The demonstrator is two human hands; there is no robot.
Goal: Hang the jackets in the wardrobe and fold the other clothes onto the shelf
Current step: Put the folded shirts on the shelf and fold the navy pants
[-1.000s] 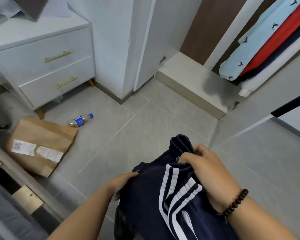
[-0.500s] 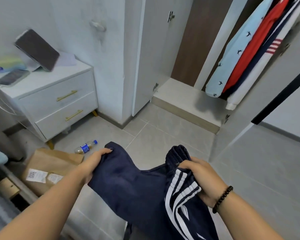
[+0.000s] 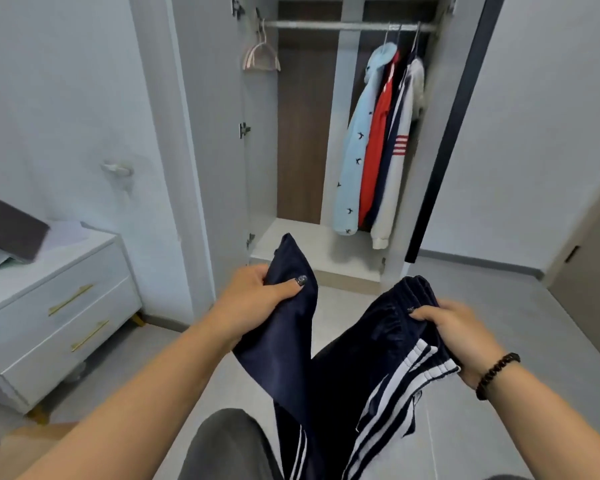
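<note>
Here, navy track pants (image 3: pixel 371 368) lengthwise downward, waistband uppermost.

There is one pair of navy track trousers with white side stripes (image 3: pixel 357 368), held up at six o'clock. Two hands hold it: one left hand (image 3: pixel 257 299) and one right hand (image 3: pixel 454 330). The right wrist carries one bracelet of dark round beads (image 3: pixel 497 375).

In the one open white wardrobe (image 3: pixel 219 116) at twelve o'clock there is one metal rail (image 3: pixel 343 26). Four garments hang on it side by side: one light blue hooded jacket with small dark birds (image 3: pixel 352 161), one red jacket (image 3: pixel 374 150), one navy garment (image 3: pixel 390 147) and one white jacket with red sleeve stripes (image 3: pixel 400 168). At eleven o'clock hang empty pink hangers (image 3: pixel 261 55); I cannot count them exactly.

At nine o'clock stands one white bedside cabinet (image 3: pixel 49 306) with two drawers and two gold bar handles (image 3: pixel 70 299).
</note>
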